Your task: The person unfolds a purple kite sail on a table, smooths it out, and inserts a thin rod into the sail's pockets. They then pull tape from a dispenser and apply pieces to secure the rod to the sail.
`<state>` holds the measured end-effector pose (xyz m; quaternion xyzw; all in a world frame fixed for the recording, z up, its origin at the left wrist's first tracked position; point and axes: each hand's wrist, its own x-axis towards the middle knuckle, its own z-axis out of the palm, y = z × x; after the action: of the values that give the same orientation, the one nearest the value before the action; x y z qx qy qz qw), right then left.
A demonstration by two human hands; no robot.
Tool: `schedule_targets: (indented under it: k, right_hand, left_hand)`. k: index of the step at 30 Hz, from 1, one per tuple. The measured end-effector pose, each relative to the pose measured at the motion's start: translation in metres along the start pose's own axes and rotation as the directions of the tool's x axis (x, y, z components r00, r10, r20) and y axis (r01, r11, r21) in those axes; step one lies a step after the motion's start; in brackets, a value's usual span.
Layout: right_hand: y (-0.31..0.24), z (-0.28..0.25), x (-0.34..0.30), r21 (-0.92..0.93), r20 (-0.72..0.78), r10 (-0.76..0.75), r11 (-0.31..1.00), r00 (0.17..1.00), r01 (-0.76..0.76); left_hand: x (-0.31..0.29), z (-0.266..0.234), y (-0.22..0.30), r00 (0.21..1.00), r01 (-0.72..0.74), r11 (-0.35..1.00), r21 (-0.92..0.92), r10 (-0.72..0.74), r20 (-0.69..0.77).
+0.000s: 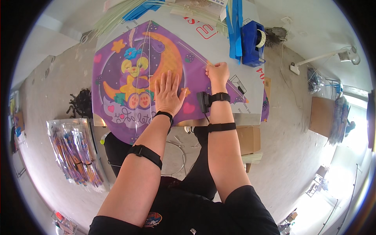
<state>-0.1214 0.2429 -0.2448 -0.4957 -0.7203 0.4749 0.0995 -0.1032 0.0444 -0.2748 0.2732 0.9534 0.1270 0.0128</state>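
A purple kite (117,74) with a printed cartoon animal, a yellow crescent moon, stars and hearts lies spread over the work surface. Its near tip hangs past the front edge. One thin pale rod (149,51) runs down its middle, and another thin rod (192,51) follows its right edge. My left hand (169,93) presses flat on the kite, fingers stretched, right of the middle rod. At the kite's right edge, my right hand (218,73) is closed in a pinch by the edge rod. What its fingers grip is hidden.
At the back right stands a blue tape dispenser (253,43) beside blue strips (234,31). Bundled pale thin rods (113,24) lie along the far edge. On the floor are a clear bag of colourful bundles (74,152) at left and cardboard boxes (249,140) below the surface.
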Motion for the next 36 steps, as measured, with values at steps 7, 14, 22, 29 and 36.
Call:
schedule_targets:
  k: [7,14,22,29,36]
  right_hand:
    - [-0.004,0.000,0.009,-0.133,0.062,-0.028,0.990,0.998,0.036]
    - [-0.018,-0.009,0.025,-0.419,0.271,0.077,0.907,0.959,0.046]
    - [-0.018,-0.034,0.039,-0.664,0.176,-0.006,0.737,0.984,0.124]
    - [-0.028,-0.035,0.025,-0.757,0.138,-0.093,0.632,0.986,0.166]
    - [-0.011,-0.026,0.015,-0.801,0.141,-0.246,0.540,0.959,0.257]
  left_hand:
    - [0.000,-0.001,0.001,1.000,-0.001,1.000,-0.007,0.001,-0.008]
    - [0.000,0.000,0.000,1.000,0.009,1.000,0.005,-0.009,0.024]
    - [0.001,-0.003,0.001,0.998,0.019,1.000,0.011,-0.019,0.055]
    - [0.001,-0.003,0.002,0.998,0.020,1.000,0.017,-0.021,0.055]
    - [0.000,-0.001,0.002,1.000,0.005,1.000,-0.005,-0.005,0.031]
